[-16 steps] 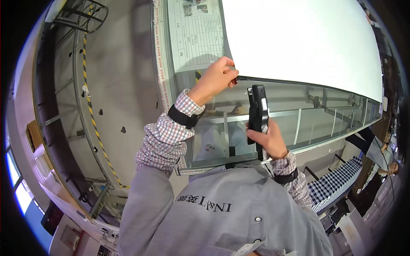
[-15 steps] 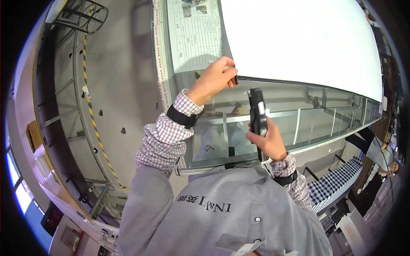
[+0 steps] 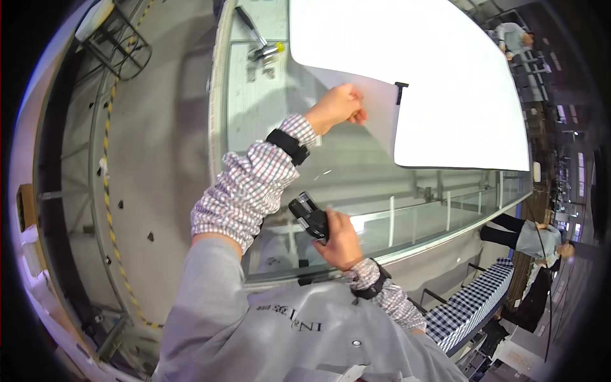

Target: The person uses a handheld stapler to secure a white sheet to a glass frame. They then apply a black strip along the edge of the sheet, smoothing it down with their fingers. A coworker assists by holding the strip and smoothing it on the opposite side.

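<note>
My right hand (image 3: 342, 240) is wrapped round a black handheld tool (image 3: 309, 216) with shiny silver parts, its far end pointing up and left over the glass tabletop (image 3: 344, 153). Further up, my left hand (image 3: 342, 105) has its fingers curled together, somewhat blurred; whether anything small is in them is hidden. Beside those fingers lies a greyish area below the edge of a large bright white panel (image 3: 458, 121). A small black clip-like piece (image 3: 400, 93) sits at the panel's inner edge, apart from my left hand.
A hammer (image 3: 253, 28) with a yellow face lies at the far left of the table. Beyond the left edge stands a stool (image 3: 121, 54). On the right are a bench with a checked cover (image 3: 474, 302) and a person (image 3: 538, 242); another person (image 3: 512, 38) is farther back.
My left hand has come away from the dark piece at the panel's near corner. My right hand has drawn the tool left and tilted it. With the view shifted, the hammer now shows.
</note>
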Demonstrator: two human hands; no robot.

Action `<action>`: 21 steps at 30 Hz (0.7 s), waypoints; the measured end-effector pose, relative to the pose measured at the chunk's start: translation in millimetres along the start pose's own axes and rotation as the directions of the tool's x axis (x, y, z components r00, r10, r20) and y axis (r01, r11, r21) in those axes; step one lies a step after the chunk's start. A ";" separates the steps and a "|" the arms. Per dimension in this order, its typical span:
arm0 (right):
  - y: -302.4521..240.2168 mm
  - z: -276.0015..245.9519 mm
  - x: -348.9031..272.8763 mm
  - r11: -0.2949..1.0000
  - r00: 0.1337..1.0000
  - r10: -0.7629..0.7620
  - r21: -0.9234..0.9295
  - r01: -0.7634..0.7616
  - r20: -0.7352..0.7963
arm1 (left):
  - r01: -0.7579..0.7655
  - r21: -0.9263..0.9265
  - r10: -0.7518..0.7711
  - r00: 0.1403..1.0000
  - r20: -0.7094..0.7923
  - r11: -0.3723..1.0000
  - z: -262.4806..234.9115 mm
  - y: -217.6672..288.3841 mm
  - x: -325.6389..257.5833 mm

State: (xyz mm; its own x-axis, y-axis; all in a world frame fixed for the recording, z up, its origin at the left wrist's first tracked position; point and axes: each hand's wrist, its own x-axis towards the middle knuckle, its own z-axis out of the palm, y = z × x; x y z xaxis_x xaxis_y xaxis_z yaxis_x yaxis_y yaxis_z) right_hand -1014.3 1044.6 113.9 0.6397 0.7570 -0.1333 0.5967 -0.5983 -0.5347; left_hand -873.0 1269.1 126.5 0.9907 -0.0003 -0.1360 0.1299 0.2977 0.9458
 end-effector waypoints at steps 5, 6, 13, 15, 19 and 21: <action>-5.9 10.4 10.9 0.982 0.992 -0.128 -0.145 0.125 -0.009 | -0.023 0.069 0.030 0.995 -0.093 0.997 6.4 12.8 3.1; -8.6 8.4 11.6 0.979 0.989 -0.145 -0.147 0.140 -0.022 | -0.034 0.078 0.041 0.995 -0.093 0.996 8.6 14.8 3.6; 12.4 -12.1 -15.1 0.980 0.933 -0.201 -0.058 0.192 -0.297 | -0.050 0.259 0.137 0.934 -0.330 0.965 33.4 17.8 -36.2; 37.2 -29.5 -36.2 0.982 0.898 -0.178 -0.014 0.188 -0.402 | -0.117 0.713 0.474 0.818 -0.325 0.692 18.0 6.8 -46.5; 110.6 -61.9 -112.1 0.978 0.836 0.019 0.185 0.098 -0.548 | -0.128 0.808 0.675 0.633 -0.380 0.575 107.9 43.9 -72.9; 144.2 -87.2 -162.5 0.973 0.811 0.156 0.231 -0.027 -0.565 | -0.216 0.771 0.584 0.776 -0.237 0.599 170.9 52.8 -65.3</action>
State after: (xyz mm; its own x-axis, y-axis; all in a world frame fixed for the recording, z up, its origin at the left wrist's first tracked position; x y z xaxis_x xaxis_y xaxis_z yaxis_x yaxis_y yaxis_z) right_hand -990.0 812.4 131.2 0.8852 0.3719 0.2796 0.4515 -0.5416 -0.7091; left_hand -924.0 1121.6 235.7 0.8353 0.4001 0.3771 -0.1047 -0.5576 0.8235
